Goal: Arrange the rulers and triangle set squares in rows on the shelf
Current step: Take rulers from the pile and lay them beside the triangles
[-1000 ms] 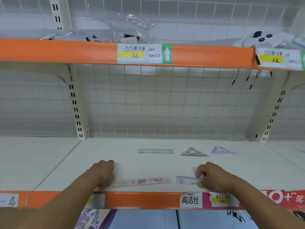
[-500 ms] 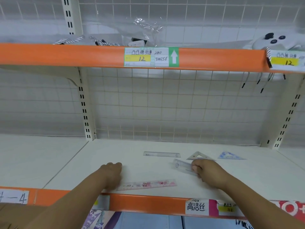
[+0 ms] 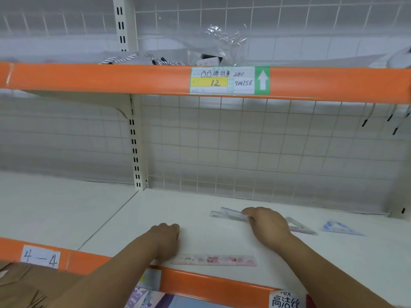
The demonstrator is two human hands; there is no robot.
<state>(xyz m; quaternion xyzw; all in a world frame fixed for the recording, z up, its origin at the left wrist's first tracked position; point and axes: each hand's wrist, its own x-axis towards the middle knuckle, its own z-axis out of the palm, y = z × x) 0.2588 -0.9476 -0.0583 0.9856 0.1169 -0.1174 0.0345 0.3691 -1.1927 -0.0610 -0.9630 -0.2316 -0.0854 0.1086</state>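
The right grip [image 3: 264, 223] pinched a clear ruler [image 3: 233, 212] by one end, over the back-row ruler [image 3: 215, 214] at the shelf's [image 3: 222, 240] 12 o'clock. Set down crooked, it might overlap that ruler or nudge the set square [image 3: 301, 227] at its 3 o'clock. The left grip [image 3: 165, 235] lay curled and empty by the pink ruler [image 3: 218, 260].

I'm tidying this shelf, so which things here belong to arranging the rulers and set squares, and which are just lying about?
For the job:
pink ruler
clear ruler pinched by the right hand
second clear ruler
clear set square
blue set square

Lying about:
striped cords
plastic wrap
price label
4-4 tag
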